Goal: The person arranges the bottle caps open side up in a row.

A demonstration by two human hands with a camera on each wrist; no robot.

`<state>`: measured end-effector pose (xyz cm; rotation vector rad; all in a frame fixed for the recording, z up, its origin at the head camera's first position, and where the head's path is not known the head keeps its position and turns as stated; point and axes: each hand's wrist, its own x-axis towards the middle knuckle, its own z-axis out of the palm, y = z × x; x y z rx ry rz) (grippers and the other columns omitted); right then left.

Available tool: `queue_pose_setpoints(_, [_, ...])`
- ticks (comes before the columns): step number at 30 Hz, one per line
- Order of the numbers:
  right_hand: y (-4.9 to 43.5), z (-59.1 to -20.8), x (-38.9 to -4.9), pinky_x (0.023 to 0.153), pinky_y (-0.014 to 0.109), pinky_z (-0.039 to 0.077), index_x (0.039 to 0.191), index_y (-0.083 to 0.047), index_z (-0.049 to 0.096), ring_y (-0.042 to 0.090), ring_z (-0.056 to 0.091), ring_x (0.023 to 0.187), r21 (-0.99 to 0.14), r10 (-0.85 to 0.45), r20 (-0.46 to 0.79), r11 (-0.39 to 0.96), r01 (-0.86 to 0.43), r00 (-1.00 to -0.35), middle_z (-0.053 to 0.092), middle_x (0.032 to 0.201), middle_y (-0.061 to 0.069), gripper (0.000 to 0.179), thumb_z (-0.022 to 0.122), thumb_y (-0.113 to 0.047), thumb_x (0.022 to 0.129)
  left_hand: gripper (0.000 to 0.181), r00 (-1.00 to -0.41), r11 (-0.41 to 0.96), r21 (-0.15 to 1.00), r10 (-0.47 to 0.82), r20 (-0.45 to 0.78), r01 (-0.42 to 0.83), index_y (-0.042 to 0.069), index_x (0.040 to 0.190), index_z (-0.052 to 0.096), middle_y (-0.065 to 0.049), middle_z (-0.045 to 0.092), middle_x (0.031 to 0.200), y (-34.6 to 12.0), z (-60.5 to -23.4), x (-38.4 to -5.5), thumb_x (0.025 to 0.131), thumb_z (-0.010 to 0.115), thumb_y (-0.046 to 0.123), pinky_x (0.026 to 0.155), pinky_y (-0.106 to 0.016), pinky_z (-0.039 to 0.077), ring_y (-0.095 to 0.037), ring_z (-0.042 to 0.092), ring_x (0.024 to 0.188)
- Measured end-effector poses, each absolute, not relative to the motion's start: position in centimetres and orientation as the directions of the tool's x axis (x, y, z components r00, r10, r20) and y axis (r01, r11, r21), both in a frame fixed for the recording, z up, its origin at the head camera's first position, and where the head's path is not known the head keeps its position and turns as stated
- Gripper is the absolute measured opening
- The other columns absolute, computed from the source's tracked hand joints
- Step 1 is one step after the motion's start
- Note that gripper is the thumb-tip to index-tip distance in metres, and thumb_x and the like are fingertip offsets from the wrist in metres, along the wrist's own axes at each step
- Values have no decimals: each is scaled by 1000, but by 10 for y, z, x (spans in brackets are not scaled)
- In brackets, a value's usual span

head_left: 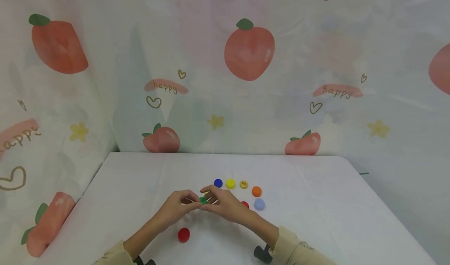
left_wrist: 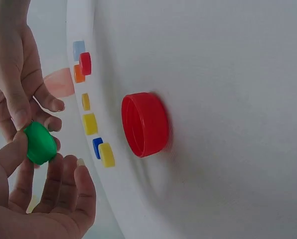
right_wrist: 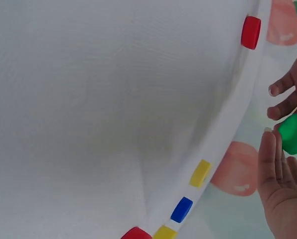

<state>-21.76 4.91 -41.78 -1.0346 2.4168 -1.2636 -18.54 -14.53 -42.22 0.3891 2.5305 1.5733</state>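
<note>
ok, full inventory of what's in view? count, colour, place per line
table: 1, white, under the loose caps
backdrop: 1, pale with fruit prints, around the table
green cap: 1, green, held above the table
red caps: 2, red, one nearest, one in far group
yellow caps: 3, yellow, far group
blue cap: 1, blue, far group
orange cap: 1, orange, far group
light blue cap: 1, light blue, far group
devices: 2, black, bottom of head view
sleeves: 2, beige, forearms
left hand: 1, bare, on green cap
right hand: 1, bare, on green cap
</note>
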Motion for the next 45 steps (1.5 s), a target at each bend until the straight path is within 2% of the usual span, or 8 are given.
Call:
queue_pose_setpoints(3, [48, -416, -217, 70, 17, 45, 118, -8, 49, 6, 56, 85, -770, -672, 101, 414, -485, -733, 60, 96, -5, 45, 63, -27, 80, 22, -958, 433, 882, 279, 63, 184, 11, 92, 58, 1, 58, 89, -145, -422, -181, 79, 63, 29, 66, -30, 48, -18, 55, 85])
queue_pose_setpoints(10, [44, -417, -216, 69, 17, 45, 112, -7, 56, 5, 55, 81, -747, -706, 41, 449, -491, -708, 59, 92, -8, 38, 66, -19, 77, 30, -960, 503, 840, 270, 70, 203, 8, 103, 57, 1, 59, 96, -145, -425, -174, 80, 63, 26, 72, -30, 46, -16, 55, 88])
queue_pose_setpoints(19, [40, -426, -210, 66, 14, 45, 102, -7, 58, 2, 56, 75, -742, -743, 2, 447, -499, -669, 61, 88, -7, 29, 68, -12, 75, 25, -975, 613, 775, 220, 20, 154, 10, 92, 64, 5, 61, 84, -142, -430, -166, 73, 69, 25, 64, -28, 46, -17, 54, 82])
queue_pose_setpoints(25, [41, -429, -205, 64, 14, 44, 96, -9, 58, 2, 53, 70, -714, -733, -35, 494, -496, -679, 58, 81, -9, 27, 70, -10, 72, 22, -965, 644, 748, 262, -20, 159, 10, 89, 65, 7, 60, 78, -138, -432, -164, 72, 70, 23, 65, -30, 44, -12, 53, 75])
queue_pose_setpoints(37, [35, -435, -200, 62, 13, 43, 93, -11, 53, 1, 49, 66, -647, -742, -158, 576, -500, -651, 52, 74, -10, 27, 69, -7, 72, 14, -945, 671, 726, 314, -94, 151, 11, 85, 66, 9, 60, 75, -136, -439, -164, 72, 69, 17, 63, -26, 44, -8, 52, 70])
queue_pose_setpoints(45, [31, -437, -197, 62, 13, 43, 93, -11, 53, 1, 49, 65, -630, -732, -197, 604, -488, -652, 51, 72, -9, 26, 69, -6, 72, 12, -941, 694, 692, 332, -60, 201, 11, 82, 66, 9, 61, 74, -138, -441, -162, 71, 69, 11, 63, -28, 44, -8, 53, 71])
